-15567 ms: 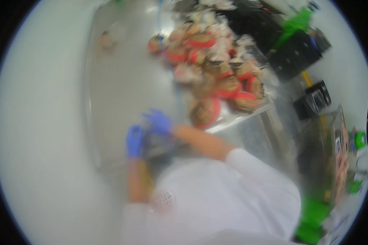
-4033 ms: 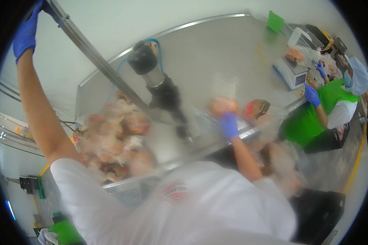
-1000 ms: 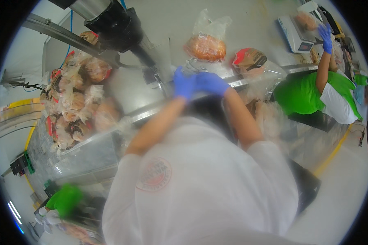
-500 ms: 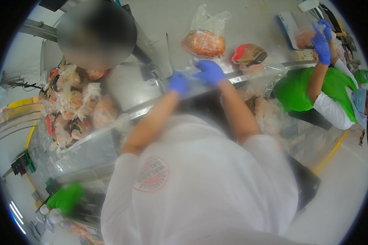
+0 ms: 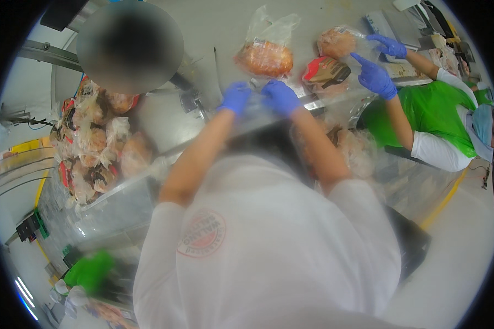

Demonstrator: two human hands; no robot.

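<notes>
My left hand (image 5: pixel 236 98) and my right hand (image 5: pixel 280 97), both in blue gloves, are close together at the near edge of the steel table. Their fingers are closed on a thin clear plastic bag (image 5: pixel 254 97) stretched between them, its outline blurred. Just beyond them lies a piece of orange-brown meat in a clear bag (image 5: pixel 267 58), the bag's loose neck pointing away from me. To the right of my right hand is a bagged piece with a red and brown label (image 5: pixel 325 74), touching neither hand.
At the right, a co-worker in a green apron (image 5: pixel 422 112) reaches gloved hands (image 5: pixel 376 78) toward another bagged piece (image 5: pixel 336 43). Several bagged pieces (image 5: pixel 93 140) are heaped at the left. A round blurred shape (image 5: pixel 130 46) and a metal arm (image 5: pixel 49 53) stand at the far left.
My hands have drawn slightly nearer and to the left, still holding the plastic. The co-worker's hands have moved left, and a bagged piece now lies behind the labelled one.
</notes>
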